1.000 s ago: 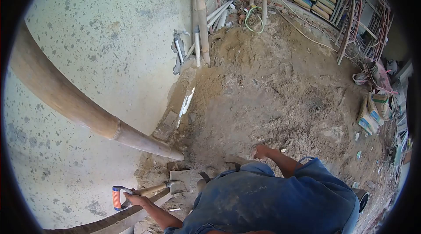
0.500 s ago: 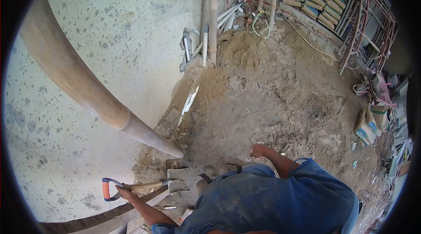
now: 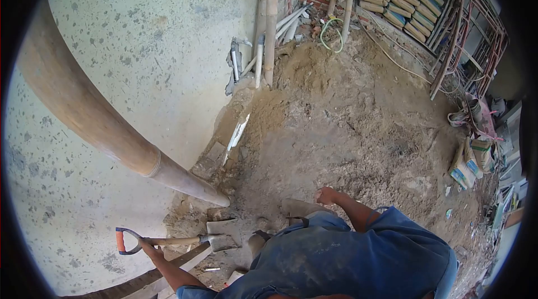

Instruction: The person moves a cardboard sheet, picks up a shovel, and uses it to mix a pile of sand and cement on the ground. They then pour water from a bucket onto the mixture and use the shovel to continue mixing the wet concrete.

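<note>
My left hand (image 3: pixel 149 247) is closed around the wooden shaft of a shovel (image 3: pixel 178 241), just below its orange-and-dark D-shaped handle (image 3: pixel 121 241). The shovel points to the right, and its grey metal blade (image 3: pixel 225 234) is close to my boots, over the dirt. In front of my body, my right hand (image 3: pixel 324 195) is curled into a loose fist above the soil (image 3: pixel 358 153); nothing sticks out of it. A rubber boot (image 3: pixel 300 208) shows below that hand.
A thick bamboo pole (image 3: pixel 112 125) slants down along the speckled wall (image 3: pixel 145 47) at left. Upright poles (image 3: pixel 272 24) and white pipes (image 3: pixel 259 62) stand farther ahead. Stacked sacks (image 3: pixel 406 2), metal frames (image 3: pixel 468 36), a green hose (image 3: pixel 331 34) and paper bags (image 3: pixel 465 164) lie around the dirt floor.
My left hand and the shovel have shifted a little to the left, and the blade looks turned slightly. My right hand stays curled, a little lower and farther left in view.
</note>
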Action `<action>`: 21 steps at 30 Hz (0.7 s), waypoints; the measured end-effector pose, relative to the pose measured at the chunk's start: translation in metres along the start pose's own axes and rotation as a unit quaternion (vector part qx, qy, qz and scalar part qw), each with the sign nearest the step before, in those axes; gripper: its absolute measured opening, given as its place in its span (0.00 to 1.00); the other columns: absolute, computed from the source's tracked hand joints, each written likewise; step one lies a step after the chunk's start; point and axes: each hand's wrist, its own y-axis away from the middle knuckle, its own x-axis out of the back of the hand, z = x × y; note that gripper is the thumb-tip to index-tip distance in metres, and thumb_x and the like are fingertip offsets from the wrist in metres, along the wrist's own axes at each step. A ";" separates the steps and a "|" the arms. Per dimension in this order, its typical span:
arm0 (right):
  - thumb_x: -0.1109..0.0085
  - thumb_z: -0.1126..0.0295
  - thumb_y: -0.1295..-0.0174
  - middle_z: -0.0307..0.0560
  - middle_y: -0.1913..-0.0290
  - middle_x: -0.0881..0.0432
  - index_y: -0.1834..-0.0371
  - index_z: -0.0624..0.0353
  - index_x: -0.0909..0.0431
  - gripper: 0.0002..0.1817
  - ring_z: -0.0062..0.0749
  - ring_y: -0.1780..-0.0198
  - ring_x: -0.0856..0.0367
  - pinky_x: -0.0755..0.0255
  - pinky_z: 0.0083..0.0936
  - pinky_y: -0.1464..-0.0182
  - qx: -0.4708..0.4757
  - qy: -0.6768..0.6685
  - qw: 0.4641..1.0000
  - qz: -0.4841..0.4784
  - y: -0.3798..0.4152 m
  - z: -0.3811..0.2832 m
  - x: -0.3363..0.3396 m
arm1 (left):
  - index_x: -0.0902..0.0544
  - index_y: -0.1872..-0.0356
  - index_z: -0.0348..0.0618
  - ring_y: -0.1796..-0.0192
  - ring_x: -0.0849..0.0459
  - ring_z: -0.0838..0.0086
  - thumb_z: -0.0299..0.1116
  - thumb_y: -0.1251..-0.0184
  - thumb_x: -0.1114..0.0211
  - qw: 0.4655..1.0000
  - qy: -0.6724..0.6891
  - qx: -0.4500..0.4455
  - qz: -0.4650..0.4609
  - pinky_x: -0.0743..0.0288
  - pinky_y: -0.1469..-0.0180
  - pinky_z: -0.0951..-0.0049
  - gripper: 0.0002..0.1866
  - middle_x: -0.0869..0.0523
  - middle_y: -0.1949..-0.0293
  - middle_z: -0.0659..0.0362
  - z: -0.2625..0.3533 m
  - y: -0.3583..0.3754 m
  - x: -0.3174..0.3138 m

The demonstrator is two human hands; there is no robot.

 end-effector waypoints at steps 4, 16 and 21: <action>0.43 0.64 0.56 0.51 0.72 0.19 0.70 0.57 0.20 0.11 0.36 0.69 0.19 0.28 0.30 0.65 -0.014 0.044 0.998 0.047 -0.007 0.025 0.001 | 0.41 0.36 0.55 0.30 0.52 0.66 0.65 0.46 0.48 1.000 -0.024 -0.004 -0.015 0.61 0.36 0.50 0.40 0.44 0.33 0.60 -0.005 -0.016 0.010; 0.43 0.68 0.49 0.49 0.67 0.17 0.61 0.59 0.20 0.12 0.33 0.67 0.19 0.26 0.29 0.65 -0.055 -0.041 0.996 0.049 -0.048 0.091 0.053 | 0.29 0.47 0.54 0.56 0.25 0.69 0.52 0.38 0.49 0.914 -0.334 0.210 -0.093 0.37 0.52 0.62 0.21 0.23 0.53 0.61 -0.150 0.089 -0.030; 0.44 0.71 0.44 0.47 0.67 0.19 0.59 0.60 0.22 0.11 0.31 0.71 0.20 0.28 0.27 0.71 -0.188 -0.285 0.939 -0.042 -0.077 0.134 0.106 | 0.31 0.45 0.48 0.46 0.26 0.63 0.48 0.37 0.49 0.842 -0.415 0.320 -0.131 0.40 0.42 0.55 0.23 0.26 0.45 0.57 -0.205 0.242 -0.098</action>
